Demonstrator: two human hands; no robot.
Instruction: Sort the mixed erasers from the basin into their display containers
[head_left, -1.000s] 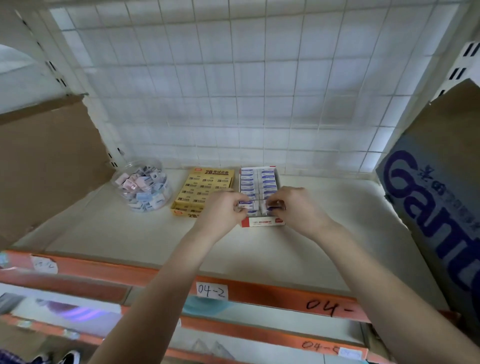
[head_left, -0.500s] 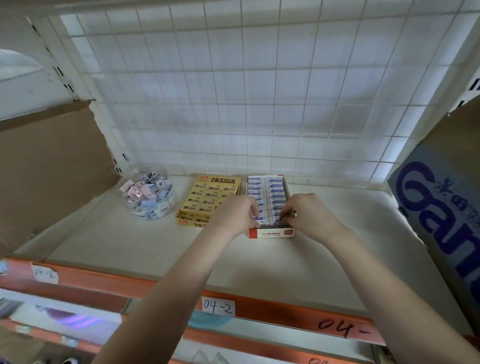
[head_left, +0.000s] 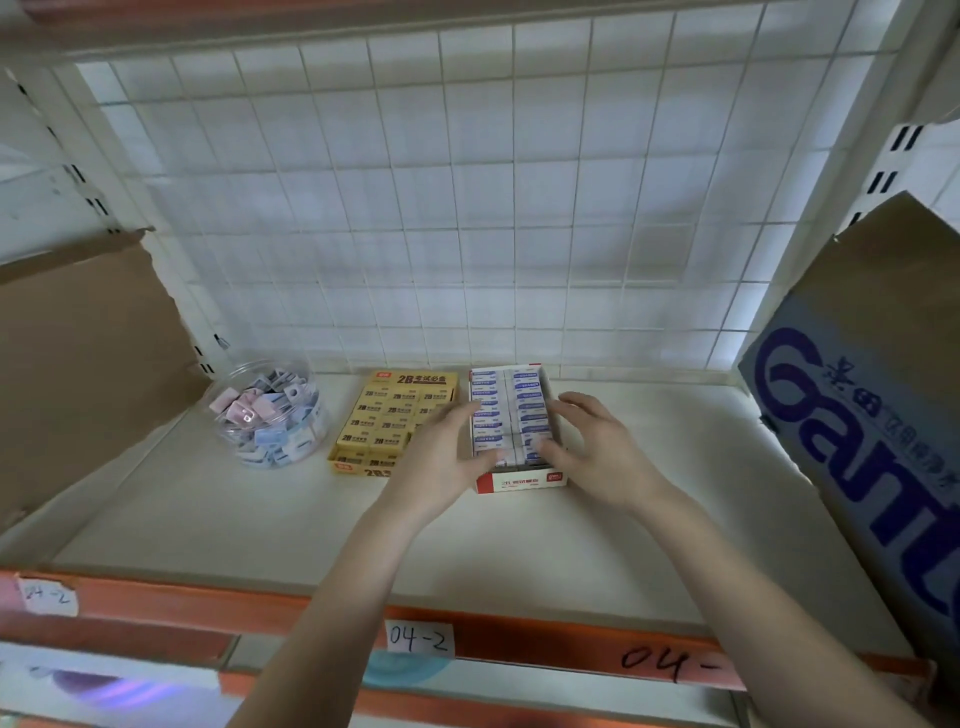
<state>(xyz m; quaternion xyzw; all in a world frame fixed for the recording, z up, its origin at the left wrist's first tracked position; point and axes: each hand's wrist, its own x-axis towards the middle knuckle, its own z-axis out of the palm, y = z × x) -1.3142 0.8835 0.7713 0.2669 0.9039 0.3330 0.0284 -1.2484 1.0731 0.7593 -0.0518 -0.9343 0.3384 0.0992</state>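
The left forearm (head_left: 332, 597) and right forearm (head_left: 753, 597), both bare, reach forward and angle toward each other. The left hand (head_left: 441, 457) is turned palm inward, fingers straight and close together, thumb pointing across. The right hand (head_left: 597, 452) faces it, fingers spread and lightly bent, grasping nothing. The two hands are near each other but apart.

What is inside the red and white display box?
Two columns of blue-and-white wrapped erasers fill the red and white display box. The left hand and right hand cover some near ones; anything beneath the top layer is hidden.

left hand (head_left: 445, 460), right hand (head_left: 597, 449), maybe touching box (head_left: 519, 481)
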